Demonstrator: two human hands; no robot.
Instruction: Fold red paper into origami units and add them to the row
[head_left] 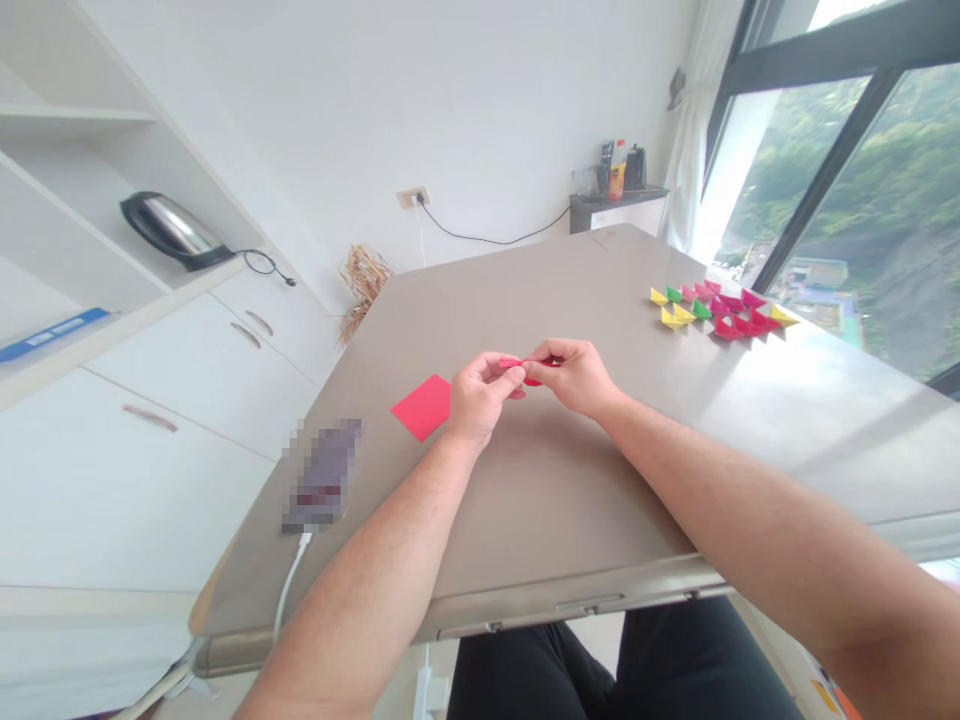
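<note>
Just above the table, a small folded piece of red paper is pinched between my two hands. My left hand grips its left side between thumb and fingers. On its right side, my right hand pinches it the same way, thumb close to the left thumb. Much of the paper is hidden behind my fingers, so its folded shape is unclear. A flat red paper square lies on the table beside my left hand, partly covered by it.
Several folded paper boats in yellow, green, pink and red stand at the right, near the window. At the left edge lies a blurred-out phone-like object with a white cable. A kettle sits on the shelf at left.
</note>
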